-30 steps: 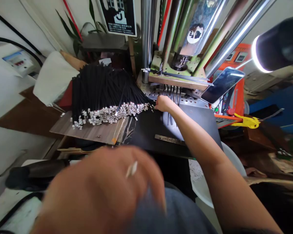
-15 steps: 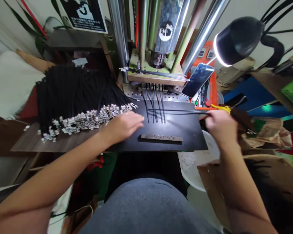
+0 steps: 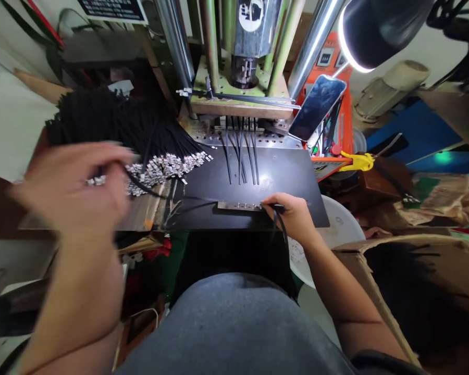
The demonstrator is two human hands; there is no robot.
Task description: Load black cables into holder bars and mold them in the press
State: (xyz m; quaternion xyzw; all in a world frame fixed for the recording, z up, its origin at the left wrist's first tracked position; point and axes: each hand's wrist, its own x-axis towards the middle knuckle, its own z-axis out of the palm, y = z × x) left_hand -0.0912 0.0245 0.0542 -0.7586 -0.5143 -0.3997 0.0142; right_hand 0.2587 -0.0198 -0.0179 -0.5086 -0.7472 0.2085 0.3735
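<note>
My left hand (image 3: 82, 182), smeared by motion, is closed on a black cable (image 3: 140, 186) in front of the cable pile. The cable runs right across the dark work plate (image 3: 203, 221) toward a slotted metal bar (image 3: 238, 206). My right hand (image 3: 293, 213) pinches a black cable (image 3: 283, 229) at the bar's right end, and its tail hangs below my fingers. Whether both hands hold the same cable I cannot tell. Several black cable ends (image 3: 242, 156) stick out from under the press (image 3: 244, 107) onto the plate.
A big pile of black cables (image 3: 113, 120) with pale connectors lies left. A phone (image 3: 316, 107) leans by the press under a lamp (image 3: 379, 34). Yellow-handled pliers (image 3: 355, 162) rest on the orange bin (image 3: 324, 169). A white tub (image 3: 346, 224) and a cardboard box (image 3: 379, 291) are lower right.
My left hand has swung left and back over the pile, drawing a cable with it. My right hand has come in from the right to the metal bar. The view has shifted slightly.
</note>
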